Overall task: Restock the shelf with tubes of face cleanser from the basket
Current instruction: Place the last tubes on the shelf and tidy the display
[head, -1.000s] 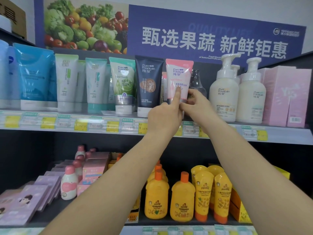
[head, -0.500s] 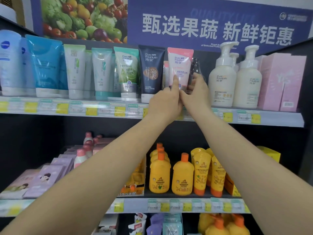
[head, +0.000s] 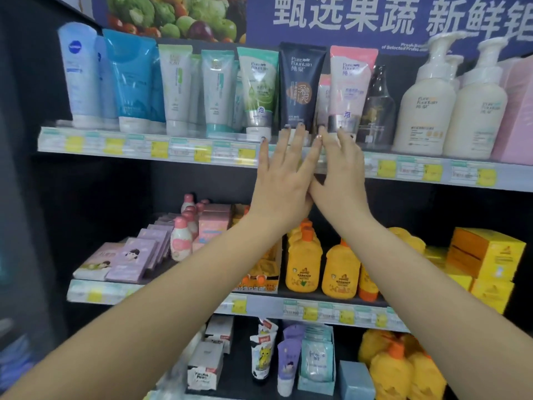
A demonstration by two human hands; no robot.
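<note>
A pink face cleanser tube (head: 350,85) stands upright on the top shelf (head: 121,144), between a dark navy tube (head: 301,85) and a dark glass bottle (head: 377,108). More cleanser tubes, green (head: 257,88), white and blue, line the shelf to the left. My left hand (head: 284,183) is raised with straight spread fingers, its tips at the base of the navy tube. Beside it, my right hand (head: 339,180) has straight fingers reaching the pink tube's cap. Neither hand holds anything. The basket is out of view.
White pump bottles (head: 424,108) and pink boxes (head: 516,111) fill the top shelf's right end. The middle shelf carries orange bottles (head: 302,264), yellow boxes (head: 484,255) and purple packets (head: 135,261). Small tubes and boxes sit on the lowest shelf.
Both hands have let go of the pink tube and dropped to the shelf edge with fingers straightened. The camera has tilted down, showing more of the lower shelves.
</note>
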